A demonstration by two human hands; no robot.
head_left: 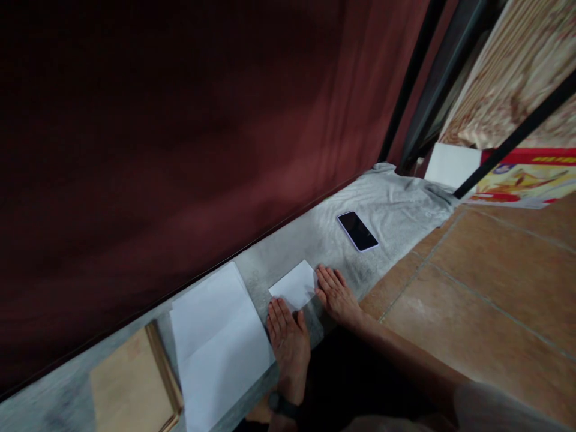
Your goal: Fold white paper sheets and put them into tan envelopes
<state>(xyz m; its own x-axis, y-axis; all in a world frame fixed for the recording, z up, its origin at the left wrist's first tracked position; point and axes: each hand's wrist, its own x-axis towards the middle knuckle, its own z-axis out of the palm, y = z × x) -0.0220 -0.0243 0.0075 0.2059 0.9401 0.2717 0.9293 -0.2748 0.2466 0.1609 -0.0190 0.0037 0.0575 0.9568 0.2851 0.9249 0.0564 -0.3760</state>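
A small white piece of paper (293, 284), which looks folded, lies on the grey cloth-covered surface. My left hand (289, 336) rests flat at its near left edge, fingers stretched out. At its right edge lies my right hand (336, 294), also flat, with the fingertips touching or just beside the paper. Neither hand grips anything. To the left of my left hand is a stack of larger white sheets (220, 348). Beyond my right hand, a phone (357, 231) with a dark screen and a pale purple edge lies face up.
A pile of brown envelopes or folders (132, 384) sits at the far left. The grey cloth (396, 198) covers the narrow surface, with a dark red curtain-like wall (202, 150) behind. On the right are black poles (513, 135), a printed red and yellow box (526, 177) and a tiled floor (472, 282).
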